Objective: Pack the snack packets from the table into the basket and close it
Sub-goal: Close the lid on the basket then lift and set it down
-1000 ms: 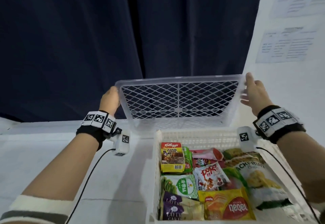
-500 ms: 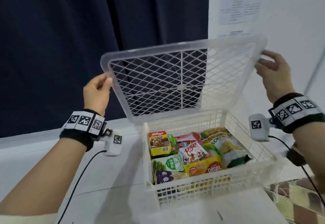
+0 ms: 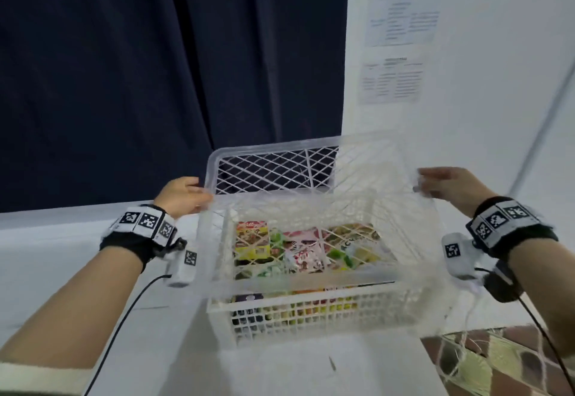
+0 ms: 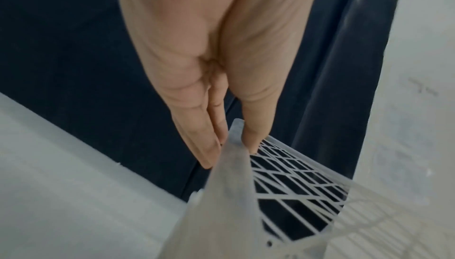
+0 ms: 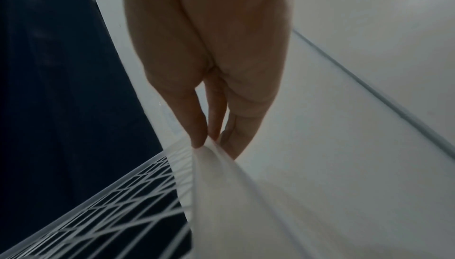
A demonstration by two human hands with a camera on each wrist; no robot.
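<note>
A white plastic basket point(image 3: 311, 314) stands on the white table, filled with several colourful snack packets point(image 3: 298, 249). Its translucent lattice lid point(image 3: 273, 171) hangs tilted over the basket, near side low and blurred. My left hand point(image 3: 183, 196) pinches the lid's left edge; in the left wrist view the lid point(image 4: 283, 175) sits between thumb and fingers point(image 4: 204, 146) of that hand point(image 4: 229, 142). My right hand point(image 3: 448, 187) pinches the right edge, and the right wrist view shows this hand point(image 5: 214, 140) with its fingertips point(image 5: 199, 136) closed on the lid's rim point(image 5: 221, 166).
A dark blue curtain point(image 3: 140, 68) hangs behind the table. A white wall with paper sheets point(image 3: 401, 19) rises at the right. The table's right edge lies near the basket, with patterned floor point(image 3: 485, 361) below it. Wrist cables point(image 3: 130, 311) trail back along both arms.
Both hands have swung the lid forward and down, from nearly upright behind the basket to a low tilt over the packets. The view has shifted left and back.
</note>
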